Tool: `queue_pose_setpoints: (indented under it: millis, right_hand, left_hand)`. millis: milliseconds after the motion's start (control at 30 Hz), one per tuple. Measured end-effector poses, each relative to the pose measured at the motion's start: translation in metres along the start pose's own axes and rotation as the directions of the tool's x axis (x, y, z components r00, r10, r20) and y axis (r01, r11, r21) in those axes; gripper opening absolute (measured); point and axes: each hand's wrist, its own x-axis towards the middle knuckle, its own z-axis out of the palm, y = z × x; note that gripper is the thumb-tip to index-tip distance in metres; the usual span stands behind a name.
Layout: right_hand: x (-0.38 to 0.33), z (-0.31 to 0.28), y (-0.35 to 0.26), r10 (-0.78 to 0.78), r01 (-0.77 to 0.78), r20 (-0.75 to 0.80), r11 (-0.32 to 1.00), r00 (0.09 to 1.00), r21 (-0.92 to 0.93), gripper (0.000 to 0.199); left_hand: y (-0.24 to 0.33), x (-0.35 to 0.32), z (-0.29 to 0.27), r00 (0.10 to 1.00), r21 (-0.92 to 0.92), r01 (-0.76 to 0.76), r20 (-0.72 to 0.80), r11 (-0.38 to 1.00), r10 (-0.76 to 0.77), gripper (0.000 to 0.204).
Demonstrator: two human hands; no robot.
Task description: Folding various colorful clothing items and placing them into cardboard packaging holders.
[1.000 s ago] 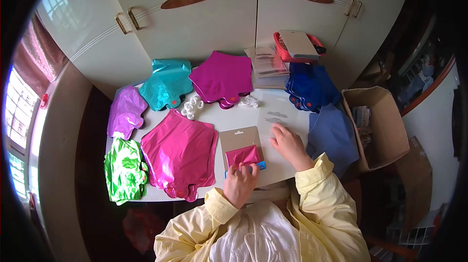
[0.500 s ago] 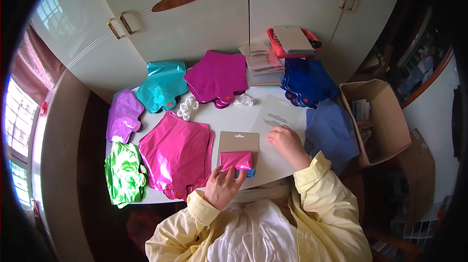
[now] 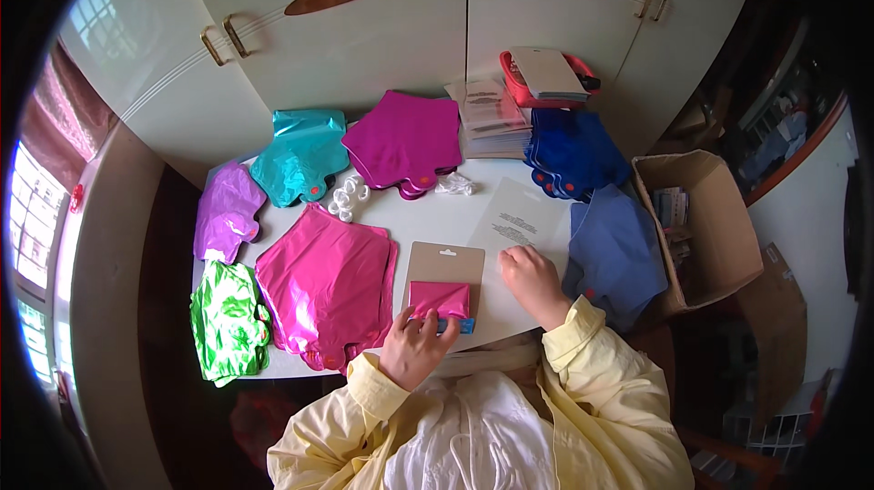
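White table [image 3: 428,217]; left hand [image 3: 411,351] partly covers folded pink balloon [image 3: 440,297].

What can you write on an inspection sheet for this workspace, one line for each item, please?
Surface: white table, mostly covered, bare patch in the middle.
Job's things: brown card with a folded pink foil piece on its lower end; clear printed sleeve beside it.
Clutter: foil balloon stacks in pink, magenta, teal, purple, green and blue; white rings; paper pile; red case.
Grippers: left hand touches the pink foil piece; right hand rests closed on the sleeve's lower edge.
Cables: nothing seen.
Surroundings: white cupboard doors behind, open cardboard box at right, window at left.
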Motion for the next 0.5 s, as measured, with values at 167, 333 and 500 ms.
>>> queue_pose_setpoints:
  millis: [167, 333, 500]
  right_hand:
    - [0.003, -0.013, -0.006, 0.036, -0.027, -0.058, 0.989, 0.998, 0.144, 0.014]
    - [-0.005, -0.009, -0.009, 0.048, -0.040, -0.063, 0.991, 0.997, 0.126, 0.014]
    - [-0.002, -0.007, 0.000, 0.165, -0.140, -0.046, 0.932, 0.985, 0.333, 0.007]
  left_hand:
    - [0.000, 0.000, 0.000, 1.000, -0.007, 0.000, 0.004, 1.000, 0.000, 0.032]
    - [0.000, -0.002, 0.002, 1.000, 0.001, -0.004, -0.006, 1.000, 0.004, 0.032]
    - [0.000, -0.002, 0.001, 1.000, -0.003, -0.010, 0.009, 1.000, 0.010, 0.032]
